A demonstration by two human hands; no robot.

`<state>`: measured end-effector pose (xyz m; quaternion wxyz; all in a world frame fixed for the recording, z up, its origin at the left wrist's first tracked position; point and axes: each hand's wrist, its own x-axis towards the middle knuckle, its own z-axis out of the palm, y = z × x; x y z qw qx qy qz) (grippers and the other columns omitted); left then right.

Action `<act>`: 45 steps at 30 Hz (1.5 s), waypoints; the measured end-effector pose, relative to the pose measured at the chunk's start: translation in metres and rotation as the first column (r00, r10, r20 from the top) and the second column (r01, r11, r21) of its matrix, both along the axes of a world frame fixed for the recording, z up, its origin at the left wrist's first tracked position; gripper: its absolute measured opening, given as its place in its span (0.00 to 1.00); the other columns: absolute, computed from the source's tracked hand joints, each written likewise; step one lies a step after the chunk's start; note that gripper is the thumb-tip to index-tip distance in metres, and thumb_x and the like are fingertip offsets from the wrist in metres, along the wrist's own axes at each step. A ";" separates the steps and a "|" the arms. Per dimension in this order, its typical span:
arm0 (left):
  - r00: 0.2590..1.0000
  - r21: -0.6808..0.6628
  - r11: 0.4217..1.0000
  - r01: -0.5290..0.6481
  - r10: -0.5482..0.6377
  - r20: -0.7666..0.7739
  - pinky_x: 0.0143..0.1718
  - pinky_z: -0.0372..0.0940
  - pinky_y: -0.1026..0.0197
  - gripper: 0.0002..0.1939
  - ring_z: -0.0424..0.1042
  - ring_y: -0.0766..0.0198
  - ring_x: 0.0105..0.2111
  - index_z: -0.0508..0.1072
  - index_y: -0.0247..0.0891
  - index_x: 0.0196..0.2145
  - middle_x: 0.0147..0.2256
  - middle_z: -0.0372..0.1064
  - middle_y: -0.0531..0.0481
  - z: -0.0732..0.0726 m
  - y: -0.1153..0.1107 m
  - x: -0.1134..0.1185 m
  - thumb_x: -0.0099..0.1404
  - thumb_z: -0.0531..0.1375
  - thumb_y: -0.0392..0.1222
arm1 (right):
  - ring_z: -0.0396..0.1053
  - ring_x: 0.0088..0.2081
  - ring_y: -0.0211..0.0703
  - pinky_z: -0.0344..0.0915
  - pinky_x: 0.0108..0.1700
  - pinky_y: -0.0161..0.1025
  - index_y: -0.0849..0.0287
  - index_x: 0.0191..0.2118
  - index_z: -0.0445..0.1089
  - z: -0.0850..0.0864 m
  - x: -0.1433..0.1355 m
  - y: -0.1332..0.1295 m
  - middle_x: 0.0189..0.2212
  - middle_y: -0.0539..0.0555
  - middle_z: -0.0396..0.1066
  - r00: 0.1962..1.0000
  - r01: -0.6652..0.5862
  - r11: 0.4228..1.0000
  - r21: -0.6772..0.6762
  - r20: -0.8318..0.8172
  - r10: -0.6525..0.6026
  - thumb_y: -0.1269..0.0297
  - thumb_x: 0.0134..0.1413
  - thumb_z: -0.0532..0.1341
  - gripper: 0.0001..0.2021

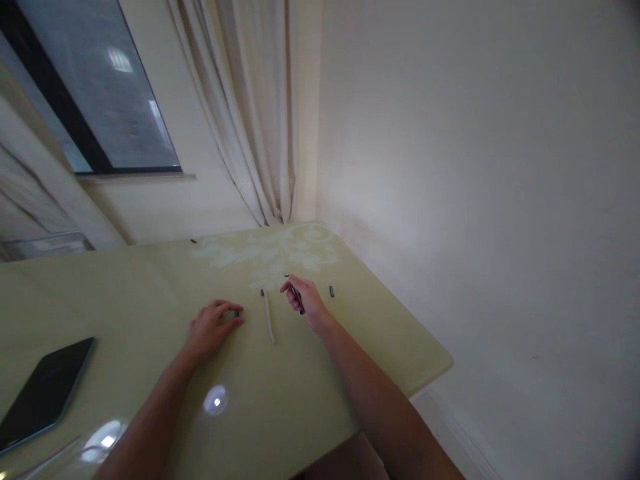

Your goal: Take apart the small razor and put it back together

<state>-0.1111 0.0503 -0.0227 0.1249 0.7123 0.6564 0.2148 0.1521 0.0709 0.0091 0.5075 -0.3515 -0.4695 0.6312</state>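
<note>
My left hand (215, 327) rests on the table, thumb and index finger pinched on a small dark block-like piece (237, 313) too small to name. My right hand (306, 301) is closed around a thin dark pen-like stick (297, 299), which slants back through the fingers. At its fingertips a tiny pale piece (287, 275) shows, and I cannot tell whether it touches the stick. Between both hands lies a slim whitish stick (269, 320) with a dark head at its far end. To the right of my right hand is a small dark rectangular piece (331, 291).
The pale green glossy table (240, 413) meets the white wall (475, 167) on the right. A dark tablet (47, 390) lies at the left. Near the back edge is another small dark piece (193, 241). Curtains (250, 113) hang behind the table.
</note>
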 end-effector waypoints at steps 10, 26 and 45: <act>0.982 0.053 0.995 0.086 -0.094 0.165 0.44 0.69 0.53 0.25 0.74 0.53 0.38 0.78 0.39 0.50 0.42 0.75 0.43 -0.009 0.002 -0.002 0.59 0.62 0.55 | 0.49 0.19 0.30 0.43 0.22 0.33 0.60 0.31 0.74 -0.010 -0.010 -0.009 0.18 0.42 0.56 0.987 -0.062 0.996 0.070 0.151 0.050 0.51 0.51 0.66 0.15; 0.854 0.550 0.826 0.128 -0.373 0.362 0.26 0.66 0.66 0.17 0.66 0.63 0.32 0.78 0.43 0.49 0.38 0.68 0.49 0.041 -0.045 0.067 0.66 0.65 0.53 | 0.45 0.19 0.29 0.39 0.23 0.35 0.61 0.36 0.78 0.001 -0.011 -0.023 0.18 0.41 0.56 0.935 -0.353 0.935 0.036 -0.032 0.354 0.51 0.41 0.75 0.21; 0.585 0.150 0.986 0.074 -0.165 0.794 0.29 0.59 0.63 0.26 0.62 0.66 0.26 0.80 0.37 0.45 0.30 0.70 0.51 0.036 -0.037 0.069 0.65 0.62 0.63 | 0.53 0.23 0.33 0.51 0.27 0.34 0.61 0.33 0.75 0.002 -0.006 -0.027 0.21 0.44 0.58 0.950 -0.086 0.899 0.430 0.309 -0.057 0.56 0.49 0.69 0.12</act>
